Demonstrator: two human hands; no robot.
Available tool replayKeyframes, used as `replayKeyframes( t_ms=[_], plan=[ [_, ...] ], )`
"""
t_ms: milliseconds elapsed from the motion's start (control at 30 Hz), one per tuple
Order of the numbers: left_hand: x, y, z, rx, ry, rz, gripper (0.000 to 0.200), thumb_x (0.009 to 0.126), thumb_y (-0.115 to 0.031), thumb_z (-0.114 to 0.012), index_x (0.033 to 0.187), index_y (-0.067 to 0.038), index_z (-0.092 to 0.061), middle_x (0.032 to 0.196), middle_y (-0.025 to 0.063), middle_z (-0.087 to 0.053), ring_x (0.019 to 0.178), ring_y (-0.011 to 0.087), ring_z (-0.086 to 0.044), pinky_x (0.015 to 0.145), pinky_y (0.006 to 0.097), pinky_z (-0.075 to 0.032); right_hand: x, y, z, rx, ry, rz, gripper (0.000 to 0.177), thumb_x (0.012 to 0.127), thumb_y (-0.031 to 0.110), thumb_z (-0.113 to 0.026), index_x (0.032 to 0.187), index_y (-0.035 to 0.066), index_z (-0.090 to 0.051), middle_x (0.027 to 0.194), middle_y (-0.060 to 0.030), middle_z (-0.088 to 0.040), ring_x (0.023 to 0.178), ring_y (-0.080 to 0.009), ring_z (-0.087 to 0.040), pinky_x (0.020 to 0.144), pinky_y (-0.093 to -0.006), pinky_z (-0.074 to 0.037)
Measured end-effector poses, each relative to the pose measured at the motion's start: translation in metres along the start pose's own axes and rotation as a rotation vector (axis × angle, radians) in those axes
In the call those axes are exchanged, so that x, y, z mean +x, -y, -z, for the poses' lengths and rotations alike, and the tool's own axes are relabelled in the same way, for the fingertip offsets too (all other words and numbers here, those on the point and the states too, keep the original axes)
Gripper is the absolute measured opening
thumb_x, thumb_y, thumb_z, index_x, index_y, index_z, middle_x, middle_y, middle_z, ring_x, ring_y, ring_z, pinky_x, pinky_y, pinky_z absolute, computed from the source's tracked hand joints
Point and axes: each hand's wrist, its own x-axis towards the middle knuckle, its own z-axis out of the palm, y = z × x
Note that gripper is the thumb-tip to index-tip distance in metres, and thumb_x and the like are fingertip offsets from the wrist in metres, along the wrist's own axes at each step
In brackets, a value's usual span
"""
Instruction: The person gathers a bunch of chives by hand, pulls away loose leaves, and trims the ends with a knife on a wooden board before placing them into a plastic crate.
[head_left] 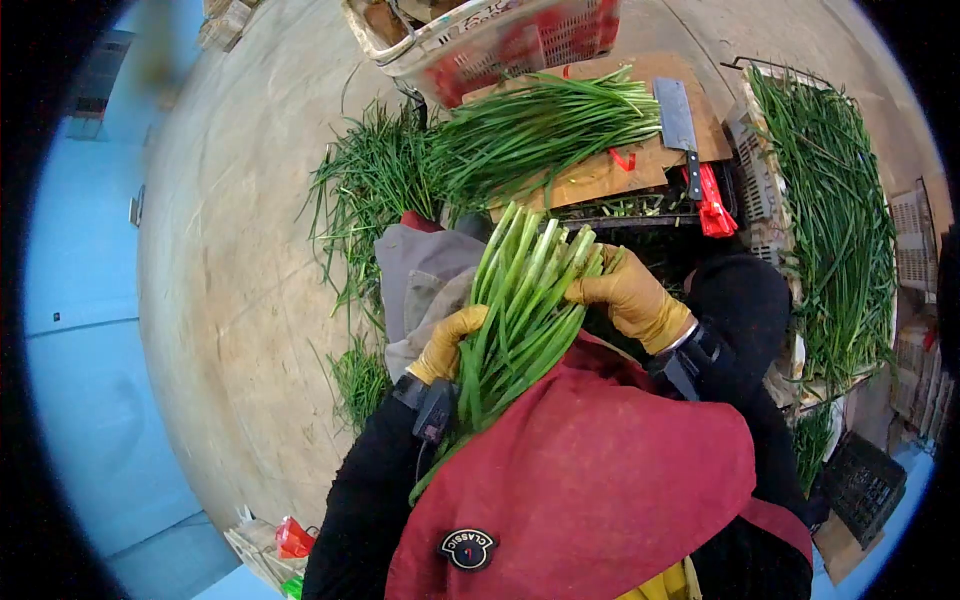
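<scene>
My left hand (452, 345), in a mustard-yellow rubber glove, is closed round the lower part of a bundle of long green stalks (525, 300) with paler ends; my right hand (628, 298), gloved alike, is clamped on its upper edge, fingers curled over the stalks. The bundle stands tilted before my chest, above my dark red apron (590, 480), clear of every surface. Ahead, a brown cardboard sheet (600, 178) bears a loose heap of like greens (545, 125) and a steel cleaver with a black handle (678, 115), blade flat, touched by neither hand. Just beside the cleaver's handle lie red strips (712, 205). To my left, scattered greens (365, 185) lie on the grey concrete floor (230, 250); to my right a pale plastic crate (748, 155) is filled with laid-out greens (835, 210). Judged from this: one bundle is gathered in hand, whether tied I cannot tell; the heap on the cardboard and the floor scatter appear not yet bundled
</scene>
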Motion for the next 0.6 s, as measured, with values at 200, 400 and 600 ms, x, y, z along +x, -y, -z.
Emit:
replayKeyframes(
  t_ms=[200,400,600],
  plan=[
    [0.000,0.006,-0.001,0.036,-0.046,-0.005,0.052,0.090,-0.027,-0.060,0.133,0.001,-0.050,0.124,0.0137,-0.061,0.107,0.0236,-0.063,0.096,0.0383,-0.051,0.005,-0.015,0.031,0.004,-0.159,0.135,0.020,0.078,-0.001,-0.066,0.098,0.000,-0.065,0.094,-0.0093,-0.069,0.082,-0.0192,-0.066,0.079,-0.0318,-0.053],
    [-0.003,0.004,-0.006,0.007,0.005,-0.021,0.056,0.088,-0.027,-0.061,0.135,0.001,-0.048,0.126,0.0145,-0.060,0.109,0.0232,-0.063,0.096,0.0375,-0.050,-0.005,0.048,0.050,0.043,-0.327,0.476,0.009,0.081,0.003,-0.066,0.090,0.000,-0.067,0.086,-0.0099,-0.069,0.073,-0.0187,-0.064,0.069,-0.0278,-0.051],
    [-0.005,0.004,-0.008,-0.012,-0.018,-0.051,0.057,0.086,-0.025,-0.063,0.134,0.002,-0.048,0.124,0.0149,-0.061,0.108,0.0232,-0.063,0.095,0.0367,-0.051,-0.057,0.106,0.083,-0.854,-0.476,0.557,0.024,0.081,0.001,-0.066,0.104,0.002,-0.069,0.102,-0.0121,-0.068,0.094,-0.0225,-0.063,0.087,-0.0329,-0.049]
  ],
)
